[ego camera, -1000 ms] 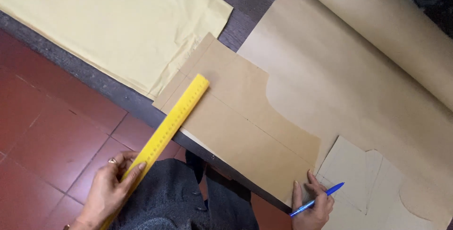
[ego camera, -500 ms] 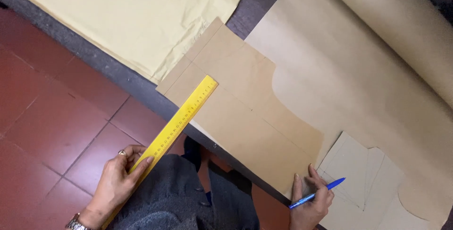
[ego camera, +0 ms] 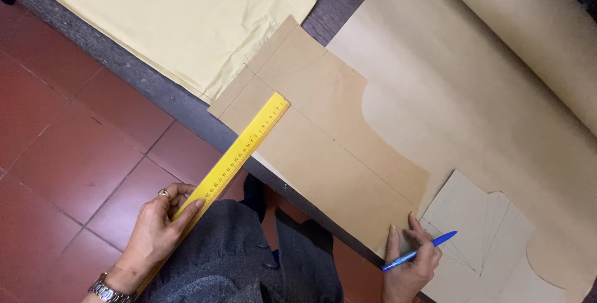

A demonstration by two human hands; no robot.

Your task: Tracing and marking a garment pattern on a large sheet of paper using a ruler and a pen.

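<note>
My left hand (ego camera: 163, 222) grips the near end of a long yellow ruler (ego camera: 239, 152). The ruler's far end lies across the corner of a brown cardboard pattern piece (ego camera: 323, 135) on the table. My right hand (ego camera: 410, 262) holds a blue pen (ego camera: 418, 251) and its fingertips press on the near edge of the pattern piece. Beside that hand lies a smaller pale paper pattern (ego camera: 479, 234) with drawn lines.
Pale yellow fabric (ego camera: 180, 23) is spread at the far left of the dark table (ego camera: 161, 91). A big sheet of brown paper (ego camera: 472, 97) unrolls from a roll (ego camera: 535, 29) at the right. Red floor tiles (ego camera: 62, 153) lie below the table edge.
The view has shifted slightly. My left hand has slid the ruler a little, its far end still on the pattern's corner. The right hand stays put with the pen.
</note>
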